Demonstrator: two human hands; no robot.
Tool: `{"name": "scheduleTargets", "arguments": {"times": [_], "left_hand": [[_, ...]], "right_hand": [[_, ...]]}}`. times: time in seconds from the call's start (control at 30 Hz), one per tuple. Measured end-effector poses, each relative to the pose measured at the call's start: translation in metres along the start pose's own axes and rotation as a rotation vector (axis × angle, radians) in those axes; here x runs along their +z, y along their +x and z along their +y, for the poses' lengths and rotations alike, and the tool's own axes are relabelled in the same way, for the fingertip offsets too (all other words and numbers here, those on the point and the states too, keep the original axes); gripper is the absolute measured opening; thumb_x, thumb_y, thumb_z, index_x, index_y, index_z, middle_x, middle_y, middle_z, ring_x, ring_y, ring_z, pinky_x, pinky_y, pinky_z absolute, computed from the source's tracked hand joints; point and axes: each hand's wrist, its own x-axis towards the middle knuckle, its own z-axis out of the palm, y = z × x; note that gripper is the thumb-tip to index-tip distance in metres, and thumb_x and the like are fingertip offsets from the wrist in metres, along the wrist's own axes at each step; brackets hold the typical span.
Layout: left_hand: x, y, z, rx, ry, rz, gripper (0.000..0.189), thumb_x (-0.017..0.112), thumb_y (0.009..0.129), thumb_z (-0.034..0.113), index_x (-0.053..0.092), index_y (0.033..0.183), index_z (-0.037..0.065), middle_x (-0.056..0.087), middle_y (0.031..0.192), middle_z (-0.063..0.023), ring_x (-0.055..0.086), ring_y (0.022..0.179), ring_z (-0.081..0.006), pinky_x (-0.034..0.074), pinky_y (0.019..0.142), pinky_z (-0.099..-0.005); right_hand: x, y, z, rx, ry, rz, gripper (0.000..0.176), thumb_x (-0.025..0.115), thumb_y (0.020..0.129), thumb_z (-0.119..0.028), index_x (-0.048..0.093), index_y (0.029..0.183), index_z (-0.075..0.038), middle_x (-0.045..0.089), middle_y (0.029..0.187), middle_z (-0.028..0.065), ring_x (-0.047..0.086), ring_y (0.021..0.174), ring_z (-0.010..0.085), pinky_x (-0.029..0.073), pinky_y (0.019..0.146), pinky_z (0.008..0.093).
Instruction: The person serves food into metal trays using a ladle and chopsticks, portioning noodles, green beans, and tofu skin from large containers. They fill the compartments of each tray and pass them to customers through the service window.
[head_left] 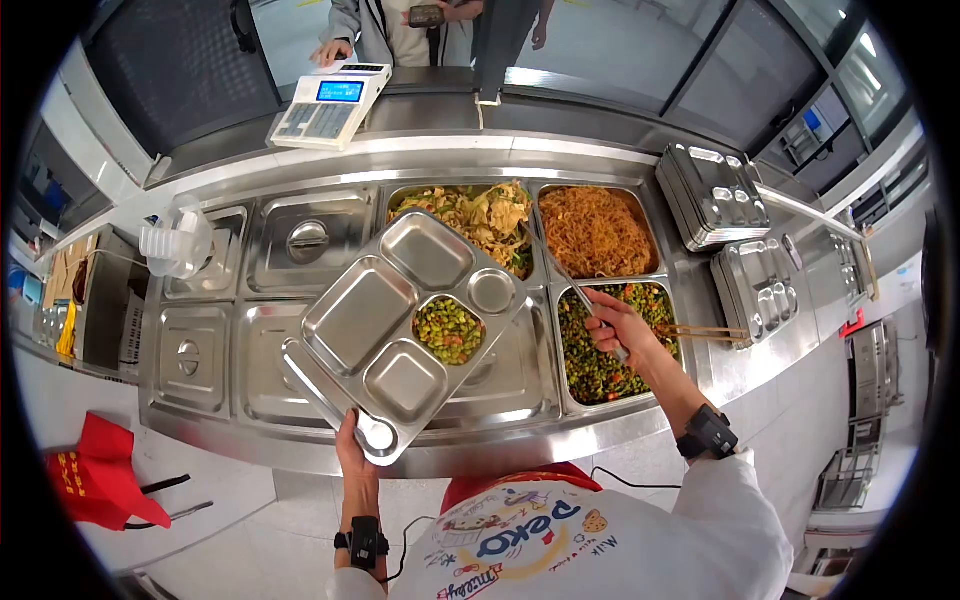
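My left hand [352,448] grips the near corner of a steel compartment tray [362,305], tilted above the counter pans. One round compartment of the tray holds chopped green vegetables with orange bits [450,331]; the other compartments look bare. Wrapped round the metal handle of a serving spoon [567,272] is my right hand [618,328]. The spoon's head is hidden by a heap of egg-like pieces and greens [498,210], at the pan of the same stir-fry [430,198]. Below my right hand lies a pan of chopped green vegetables [600,370].
Noodles fill a pan [598,232] at the back right. Stacked steel trays [705,195] stand right of it, with wooden chopsticks [705,332] nearby. Lidded pans [308,240] are on the left. Beyond the counter, a person's hand [332,52] touches a payment terminal [330,105].
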Motion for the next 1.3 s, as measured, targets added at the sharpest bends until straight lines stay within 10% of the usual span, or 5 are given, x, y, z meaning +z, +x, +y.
{"name": "scheduleTargets", "arguments": {"times": [1.0, 1.3], "left_hand": [[0.126, 0.065, -0.019, -0.065, -0.098, -0.149, 0.045, 0.045, 0.090, 0.043, 0.046, 0.119, 0.008, 0.055, 0.111, -0.0039, 0.055, 0.100, -0.0176, 0.048, 0.083, -0.0343], [0.125, 0.064, -0.020, -0.015, -0.111, -0.219, 0.042, 0.045, 0.090, 0.042, 0.047, 0.115, 0.008, 0.055, 0.108, -0.0045, 0.055, 0.098, -0.0177, 0.047, 0.084, -0.0334]], "right_hand": [[0.014, -0.130, 0.005, 0.158, -0.407, -0.152, 0.045, 0.045, 0.089, -0.003, 0.040, 0.132, -0.017, 0.044, 0.069, 0.0010, 0.031, 0.048, 0.0038, 0.023, 0.039, 0.0159], [-0.009, -0.115, 0.056, -0.420, -1.143, -0.065, 0.042, 0.053, 0.083, -0.004, 0.049, 0.124, -0.008, 0.054, 0.069, 0.0082, 0.049, 0.055, 0.0125, 0.041, 0.051, 0.0253]]}}
